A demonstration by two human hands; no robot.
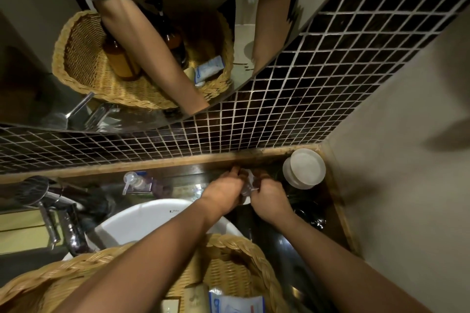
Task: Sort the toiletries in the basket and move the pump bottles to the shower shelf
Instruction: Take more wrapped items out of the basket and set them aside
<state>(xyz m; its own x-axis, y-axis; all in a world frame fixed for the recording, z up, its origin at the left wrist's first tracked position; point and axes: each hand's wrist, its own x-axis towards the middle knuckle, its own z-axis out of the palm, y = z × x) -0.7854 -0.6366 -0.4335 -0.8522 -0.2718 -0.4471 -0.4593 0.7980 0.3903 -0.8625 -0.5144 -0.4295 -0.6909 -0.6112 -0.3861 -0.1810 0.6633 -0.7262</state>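
Pump bottle [247, 187], small and clear, pinched between my left hand [223, 192] and right hand [267, 198] at far edge of surface [274, 244], beyond basket [244, 262]. Risk: slippery plastic slips, drops beside sink [142, 221], or knocks white-lidded jar [304, 168] at right.

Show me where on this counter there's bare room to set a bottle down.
Bare dark counter lies between the basket and the right wall. The back right corner is crowded: both hands, left hand and right hand, and the white-lidded jar.

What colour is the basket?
The basket is golden tan woven wicker, seen in the head view.
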